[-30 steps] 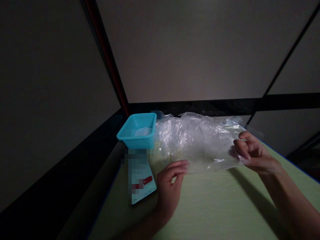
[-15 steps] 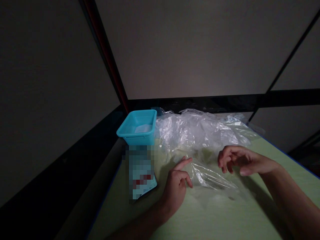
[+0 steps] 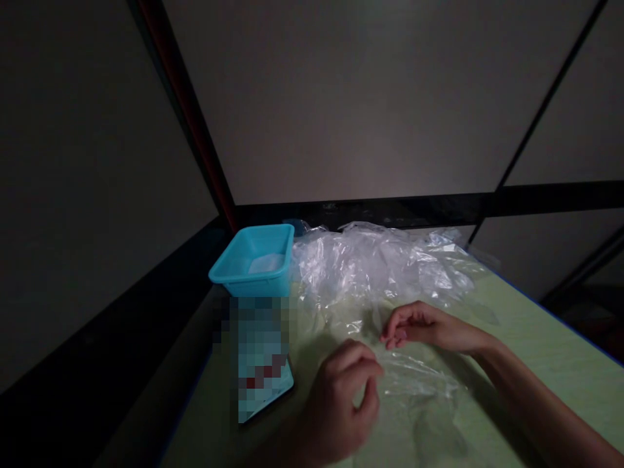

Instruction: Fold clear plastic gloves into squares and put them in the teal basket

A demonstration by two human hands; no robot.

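Left hand (image 3: pixel 348 393) and right hand (image 3: pixel 419 328) are half-curled beside clear plastic (image 3: pixel 414 378) toward the table's (image 3: pixel 560 351) near edge; any grip, I can't tell. The plastic heap (image 3: pixel 370 260) lines the far edge, perhaps for elbow room.

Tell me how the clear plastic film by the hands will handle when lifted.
The clear film will probably droop, given its soft creases. It looks light, since the table shows through it. Its glossy highlights suggest it may feel slippery.

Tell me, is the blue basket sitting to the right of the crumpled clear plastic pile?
No, the blue basket sits to the left of the crumpled clear plastic pile.
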